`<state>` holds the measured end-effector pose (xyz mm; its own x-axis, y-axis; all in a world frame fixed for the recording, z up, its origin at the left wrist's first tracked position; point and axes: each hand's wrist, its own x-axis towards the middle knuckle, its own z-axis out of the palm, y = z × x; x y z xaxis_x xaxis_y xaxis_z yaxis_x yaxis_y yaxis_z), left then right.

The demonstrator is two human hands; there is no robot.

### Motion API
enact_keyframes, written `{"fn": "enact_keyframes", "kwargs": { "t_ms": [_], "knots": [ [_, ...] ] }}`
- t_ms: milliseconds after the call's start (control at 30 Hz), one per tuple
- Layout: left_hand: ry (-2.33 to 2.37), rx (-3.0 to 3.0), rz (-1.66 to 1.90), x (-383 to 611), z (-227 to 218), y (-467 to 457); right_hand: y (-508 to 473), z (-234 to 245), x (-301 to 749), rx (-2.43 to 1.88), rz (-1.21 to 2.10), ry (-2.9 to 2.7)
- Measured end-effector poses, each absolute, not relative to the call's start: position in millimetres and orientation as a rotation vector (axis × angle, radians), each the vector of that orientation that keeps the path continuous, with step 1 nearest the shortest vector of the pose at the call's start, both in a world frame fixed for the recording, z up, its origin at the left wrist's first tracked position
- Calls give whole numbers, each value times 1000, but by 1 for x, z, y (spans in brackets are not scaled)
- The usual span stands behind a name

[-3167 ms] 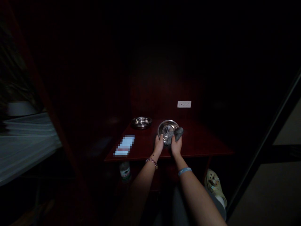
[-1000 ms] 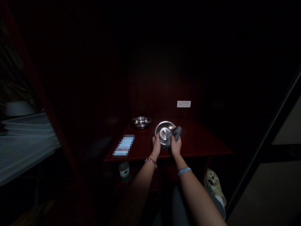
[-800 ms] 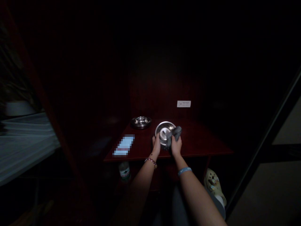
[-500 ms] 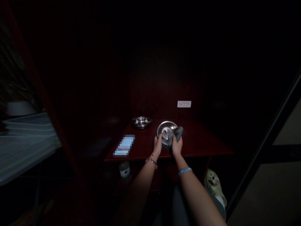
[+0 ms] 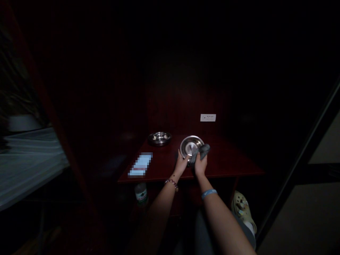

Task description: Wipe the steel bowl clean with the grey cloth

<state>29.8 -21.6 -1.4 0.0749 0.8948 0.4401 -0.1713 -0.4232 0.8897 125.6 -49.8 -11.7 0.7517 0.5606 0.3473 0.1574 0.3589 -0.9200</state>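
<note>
A shiny steel dish (image 5: 191, 144) is tilted up above the dark red table (image 5: 225, 159). My left hand (image 5: 182, 163) grips its lower left rim with fingers closed. A grey cloth (image 5: 203, 151) is bunched against the dish's right side, and my right hand (image 5: 201, 165) is closed around it. A second steel dish (image 5: 159, 137) rests flat on the table to the left, apart from both hands.
A blurred-out flat card (image 5: 140, 164) lies near the table's left front edge. A white wall socket (image 5: 208, 117) sits on the back panel. Below the table stand a plastic bottle (image 5: 141, 193) and my pale clog (image 5: 243, 209). The surroundings are very dark.
The held dish and both hands have shifted slightly right and up since a second ago; the cloth has stayed pressed on the dish's right side.
</note>
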Motion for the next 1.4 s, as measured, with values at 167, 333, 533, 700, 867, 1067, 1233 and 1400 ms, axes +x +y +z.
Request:
{"fn": "enact_keyframes", "kwargs": {
  "t_ms": [167,333,533,700,867,1067,1233,1400],
  "knots": [
    [692,1369,1586,29,5,-27,-52,-10,124,-1183,293,-727],
    [704,1199,1631,28,13,-33,-55,-8,122,-1160,301,-748],
    [744,1181,1652,29,11,-30,-56,-6,121,-1155,309,-769],
    [797,1097,1655,28,8,-27,-55,-8,121,-1134,322,-767],
    [856,1017,1689,25,8,-26,-56,-5,119,-1106,337,-805],
    [824,973,1696,23,14,-32,-56,-6,119,-1101,350,-816],
    [810,1053,1682,24,17,-36,-52,-9,122,-1106,349,-774],
    [761,1098,1593,29,15,-35,-51,-9,123,-1125,343,-744]
  ]
}}
